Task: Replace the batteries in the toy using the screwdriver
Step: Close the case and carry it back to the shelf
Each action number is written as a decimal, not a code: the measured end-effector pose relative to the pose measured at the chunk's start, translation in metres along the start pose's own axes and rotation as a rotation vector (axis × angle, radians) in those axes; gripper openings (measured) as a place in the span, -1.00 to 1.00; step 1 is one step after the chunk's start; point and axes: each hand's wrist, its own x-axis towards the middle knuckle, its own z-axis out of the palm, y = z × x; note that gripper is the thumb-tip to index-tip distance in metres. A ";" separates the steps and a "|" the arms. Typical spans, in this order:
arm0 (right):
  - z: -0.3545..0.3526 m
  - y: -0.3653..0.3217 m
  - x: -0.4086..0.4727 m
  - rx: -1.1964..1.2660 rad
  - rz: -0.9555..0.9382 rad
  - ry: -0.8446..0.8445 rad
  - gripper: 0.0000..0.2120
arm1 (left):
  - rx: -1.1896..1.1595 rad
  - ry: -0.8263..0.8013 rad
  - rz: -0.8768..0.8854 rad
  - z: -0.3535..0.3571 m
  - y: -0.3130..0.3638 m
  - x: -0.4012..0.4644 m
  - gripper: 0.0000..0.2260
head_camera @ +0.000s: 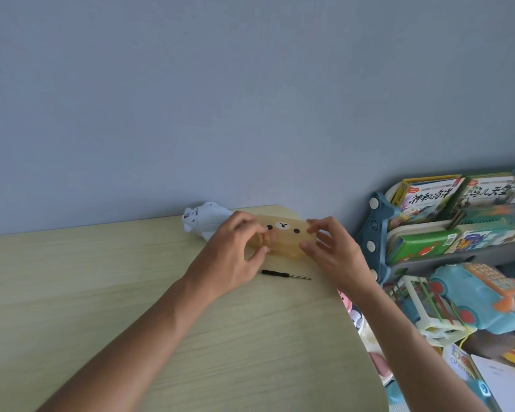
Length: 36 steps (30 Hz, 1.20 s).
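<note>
A translucent amber box with a bear face [283, 237] sits near the far edge of the pale wooden table [131, 292]. My left hand [235, 257] grips its left end with curled fingers, and my right hand [330, 251] pinches its right end between thumb and fingers. A small black-handled screwdriver [286, 275] lies flat on the table just in front of the box, between my two wrists. A white and pale-blue animal toy [204, 220] lies against the wall behind my left hand, partly hidden by it.
To the right of the table stands a blue rack of picture books [446, 221]. Below it lie a teal toy vehicle [482, 298], a white frame toy and other loose toys. A grey-blue wall rises behind the table.
</note>
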 end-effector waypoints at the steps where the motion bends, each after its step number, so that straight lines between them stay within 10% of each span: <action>1: 0.001 -0.002 -0.001 -0.040 -0.004 0.003 -0.81 | -0.002 0.003 -0.001 0.001 0.000 -0.001 -0.74; 6: 0.003 -0.014 -0.019 -0.510 -0.369 0.247 -0.76 | -0.033 0.009 -0.071 0.002 0.004 -0.002 -0.67; 10: 0.022 -0.015 -0.039 -0.605 -0.434 0.067 -0.79 | -0.070 -0.026 -0.135 0.003 0.007 -0.005 -0.50; 21: 0.037 -0.007 -0.044 -0.635 -0.309 0.091 -0.93 | -0.193 -0.091 -0.315 0.019 0.005 -0.003 -0.24; 30: -0.014 -0.022 -0.032 0.183 0.149 0.219 -0.70 | -0.251 -0.053 -0.457 0.034 0.015 0.004 -0.08; 36: -0.011 -0.019 -0.015 -0.111 0.278 -0.021 -0.58 | -0.242 -0.060 -0.566 0.030 0.027 0.013 -0.06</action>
